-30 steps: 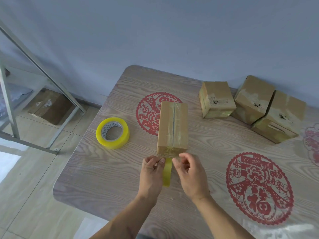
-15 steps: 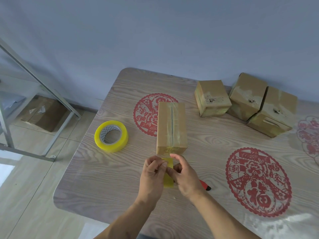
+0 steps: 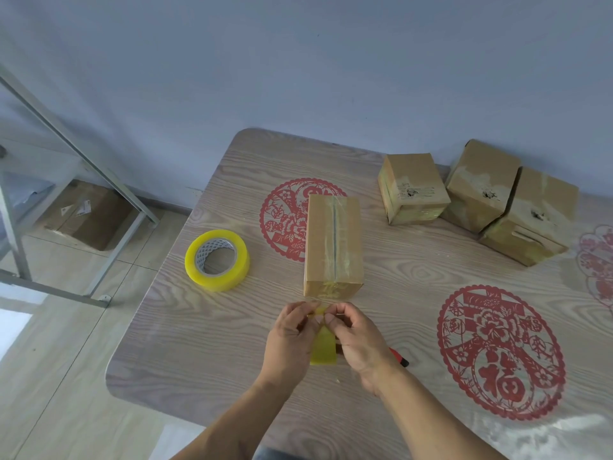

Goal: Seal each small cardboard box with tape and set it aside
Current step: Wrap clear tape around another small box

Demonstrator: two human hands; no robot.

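A small cardboard box (image 3: 332, 242) lies lengthwise on the wooden table (image 3: 205, 343), with clear tape along its top seam and over its near end. Just in front of it, my left hand (image 3: 292, 336) and my right hand (image 3: 358, 336) pinch the top of a short yellowish tape strip (image 3: 323, 348) between their fingertips. The strip hangs down between the hands, apart from the box. A yellow tape roll (image 3: 217, 255) lies flat to the left of the box.
Three taped boxes (image 3: 411, 187) (image 3: 481, 184) (image 3: 534, 217) sit at the back right by the wall. A red-handled tool (image 3: 399, 357) pokes out from under my right hand. Red paper-cut designs lie under the table's clear cover. A metal rack (image 3: 83, 161) and a floor carton (image 3: 83, 214) stand left.
Both hands have drawn back slightly from the box's near end and now hold the tape strip free between them. The box and roll have not moved.
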